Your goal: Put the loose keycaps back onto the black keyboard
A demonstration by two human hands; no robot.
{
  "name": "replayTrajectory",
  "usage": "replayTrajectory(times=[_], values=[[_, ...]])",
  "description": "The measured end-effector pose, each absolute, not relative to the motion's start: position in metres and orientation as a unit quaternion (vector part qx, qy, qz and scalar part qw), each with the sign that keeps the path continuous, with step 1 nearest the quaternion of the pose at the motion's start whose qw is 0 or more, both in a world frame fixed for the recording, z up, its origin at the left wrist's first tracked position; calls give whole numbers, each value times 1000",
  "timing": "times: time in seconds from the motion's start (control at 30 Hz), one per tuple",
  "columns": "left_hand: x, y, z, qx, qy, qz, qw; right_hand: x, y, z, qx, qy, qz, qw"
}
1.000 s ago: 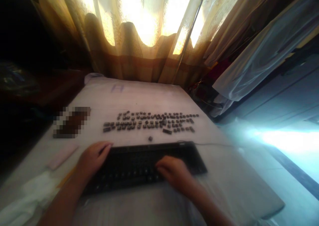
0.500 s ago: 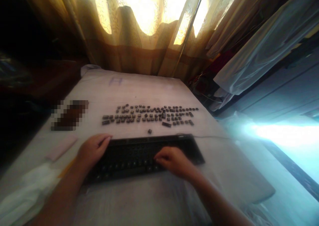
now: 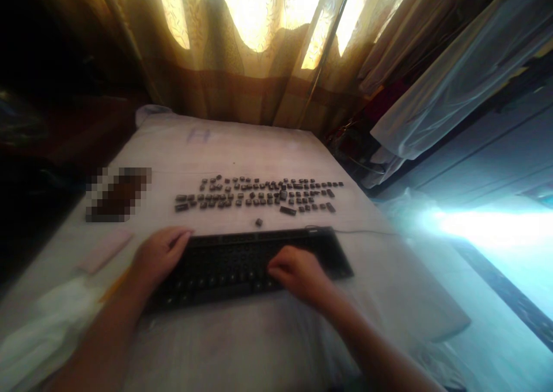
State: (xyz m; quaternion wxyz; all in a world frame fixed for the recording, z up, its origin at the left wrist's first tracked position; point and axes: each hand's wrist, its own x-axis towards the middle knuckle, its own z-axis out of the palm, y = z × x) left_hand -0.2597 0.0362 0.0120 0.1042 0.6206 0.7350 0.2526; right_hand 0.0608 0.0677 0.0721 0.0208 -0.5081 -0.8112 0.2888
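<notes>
A black keyboard [image 3: 224,263] lies across the near part of a white-covered table [image 3: 216,346], with some keycaps fitted along its lower rows. My left hand [image 3: 161,258] grips the keyboard's left end, thumb along the top edge. Over the lower right-middle keys, my right hand [image 3: 298,272] has its fingers curled together; whatever they pinch is hidden. Behind the keyboard, loose black keycaps [image 3: 253,196] are spread in several rows. One single keycap [image 3: 258,222] sits apart, just beyond the keyboard's top edge.
A pink flat object [image 3: 106,251] and a crumpled white cloth or bag [image 3: 56,317] are at the left. A pixelated brown object [image 3: 120,195] lies farther back. The keyboard cable [image 3: 367,232] runs right. Curtains [image 3: 242,64] hang behind the table.
The whole view has shifted slightly, so the table and keyboard appear a little higher. Both hands keep nearly the same places on the keyboard.
</notes>
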Motion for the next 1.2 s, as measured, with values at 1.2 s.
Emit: replayTrajectory(times=[1.2], values=[[-117, 4, 55, 752, 520, 396, 87, 58, 57, 72, -466, -490, 688, 265]])
